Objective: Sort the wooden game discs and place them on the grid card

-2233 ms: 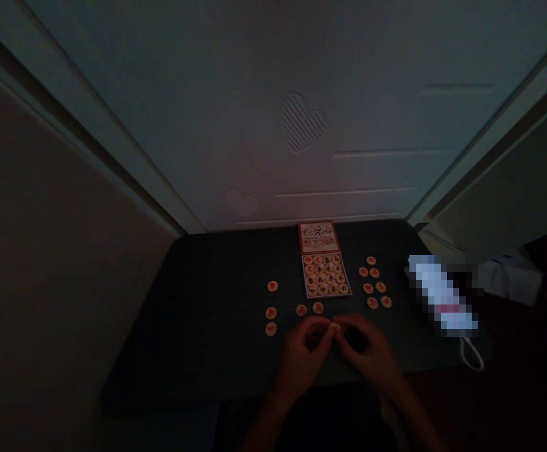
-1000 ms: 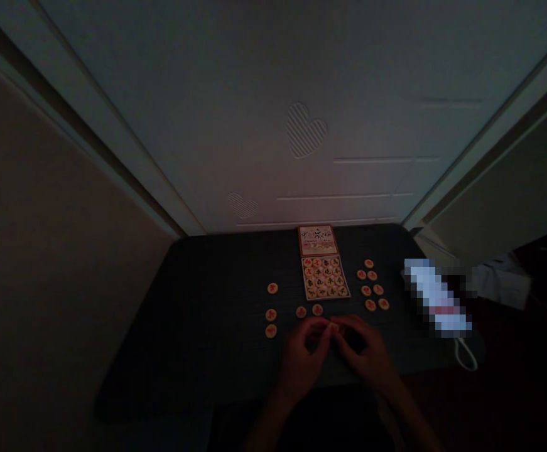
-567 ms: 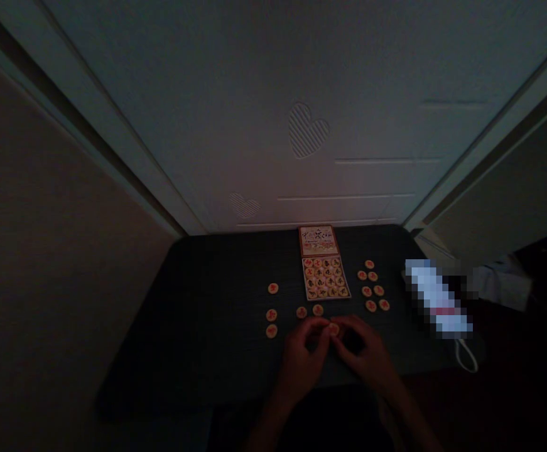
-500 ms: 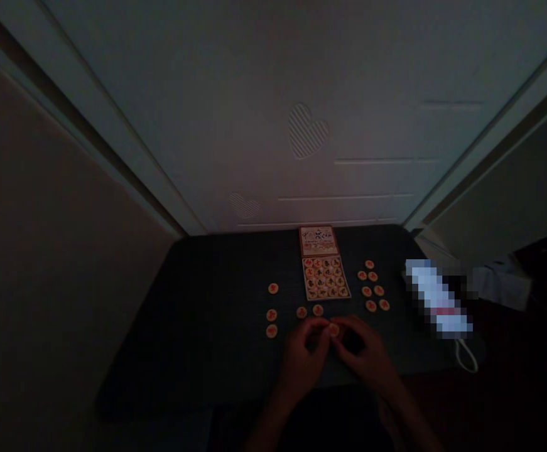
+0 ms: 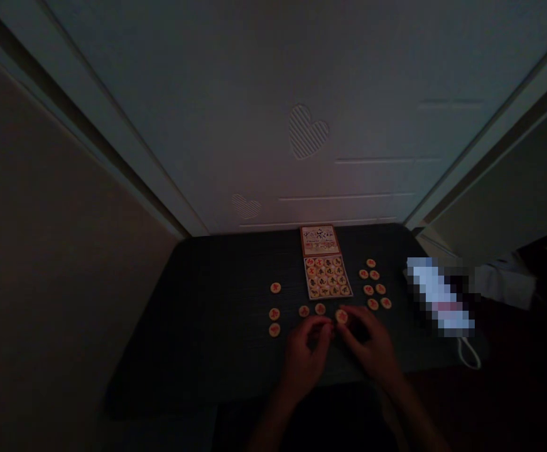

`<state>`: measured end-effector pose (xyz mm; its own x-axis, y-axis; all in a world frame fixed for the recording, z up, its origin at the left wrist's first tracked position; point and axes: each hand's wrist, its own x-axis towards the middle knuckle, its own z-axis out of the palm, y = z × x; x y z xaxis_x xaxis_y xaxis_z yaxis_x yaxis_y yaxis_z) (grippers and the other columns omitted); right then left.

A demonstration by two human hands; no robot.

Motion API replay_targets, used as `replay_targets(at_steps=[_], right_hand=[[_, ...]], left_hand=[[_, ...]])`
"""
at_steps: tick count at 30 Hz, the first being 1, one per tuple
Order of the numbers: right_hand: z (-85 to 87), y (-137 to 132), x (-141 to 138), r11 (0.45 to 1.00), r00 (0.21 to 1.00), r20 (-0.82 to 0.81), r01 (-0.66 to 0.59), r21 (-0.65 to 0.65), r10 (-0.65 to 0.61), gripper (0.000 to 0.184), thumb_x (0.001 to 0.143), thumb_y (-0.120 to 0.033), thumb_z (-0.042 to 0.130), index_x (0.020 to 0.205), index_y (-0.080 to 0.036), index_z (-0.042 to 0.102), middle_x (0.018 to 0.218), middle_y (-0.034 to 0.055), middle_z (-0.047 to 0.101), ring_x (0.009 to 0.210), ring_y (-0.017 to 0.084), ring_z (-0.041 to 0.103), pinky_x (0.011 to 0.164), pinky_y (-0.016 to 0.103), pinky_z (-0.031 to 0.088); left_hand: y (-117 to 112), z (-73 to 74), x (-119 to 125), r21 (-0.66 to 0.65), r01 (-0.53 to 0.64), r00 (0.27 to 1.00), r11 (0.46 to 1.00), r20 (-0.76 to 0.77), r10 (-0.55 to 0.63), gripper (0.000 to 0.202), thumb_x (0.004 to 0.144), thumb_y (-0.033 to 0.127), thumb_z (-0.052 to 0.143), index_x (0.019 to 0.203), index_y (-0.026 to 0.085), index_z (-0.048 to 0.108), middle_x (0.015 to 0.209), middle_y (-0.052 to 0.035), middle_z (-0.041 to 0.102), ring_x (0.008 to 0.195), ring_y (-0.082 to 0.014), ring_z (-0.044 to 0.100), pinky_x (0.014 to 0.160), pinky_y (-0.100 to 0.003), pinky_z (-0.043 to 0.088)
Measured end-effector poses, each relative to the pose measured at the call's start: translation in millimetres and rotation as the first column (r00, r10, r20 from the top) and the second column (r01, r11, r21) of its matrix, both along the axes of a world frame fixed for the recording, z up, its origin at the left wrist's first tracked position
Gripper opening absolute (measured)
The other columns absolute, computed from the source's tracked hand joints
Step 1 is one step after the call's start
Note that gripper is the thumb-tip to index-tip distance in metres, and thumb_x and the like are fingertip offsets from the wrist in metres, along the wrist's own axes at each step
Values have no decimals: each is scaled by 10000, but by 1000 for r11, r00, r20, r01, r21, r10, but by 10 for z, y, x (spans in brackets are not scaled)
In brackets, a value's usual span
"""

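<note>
The scene is very dark. Both of my hands hover over the near middle of a dark table. My right hand pinches a round wooden game piece at its fingertips. My left hand is curled beside it, fingers bent, and I cannot make out anything in it. Just beyond the hands lie two loose pieces. An open box packed with several round pieces sits further back, its lid lying behind it.
Three loose pieces lie to the left and a cluster of several pieces to the right. A pixelated white object rests at the table's right edge, with a white loop hanging below it. A pale panel with heart shapes rises behind.
My right hand has shifted slightly forward and right, and the piece in its fingertips now shows more plainly apart from my left hand. The pieces on the table have not moved.
</note>
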<state>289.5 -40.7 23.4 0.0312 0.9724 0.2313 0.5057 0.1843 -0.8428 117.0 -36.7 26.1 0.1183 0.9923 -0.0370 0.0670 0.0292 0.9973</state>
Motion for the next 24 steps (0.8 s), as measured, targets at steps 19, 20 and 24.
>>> replay_targets(at_steps=[19,20,24], right_hand=[[110,1027,-178,976,892,420,-210,57,168,162,896,-294,684,1035,-220,720,1029,85,719,1002,245,649,925,388,509],[100,1029,-188,976,890,423,-209,54,167,155,892,-290,688,1026,-220,722,1022,83,720,1000,243,650,926,385,508],[70,1019,-219,981,900,408,-188,40,156,167,881,-272,692,1037,-215,716,1010,81,724,990,243,657,900,379,518]], left_hand=[[-16,9,-37,-14,-21,999,1000,-37,20,298,954,451,564,1041,194,685,870,-45,739,776,-174,698,768,-299,559],[-16,11,-41,-14,-18,999,1000,-41,17,294,954,448,563,1039,195,686,867,-45,739,777,-176,697,770,-301,558],[-16,14,-48,-23,-11,999,1000,-48,9,291,953,445,564,1048,200,688,873,-49,740,777,-181,697,785,-312,558]])
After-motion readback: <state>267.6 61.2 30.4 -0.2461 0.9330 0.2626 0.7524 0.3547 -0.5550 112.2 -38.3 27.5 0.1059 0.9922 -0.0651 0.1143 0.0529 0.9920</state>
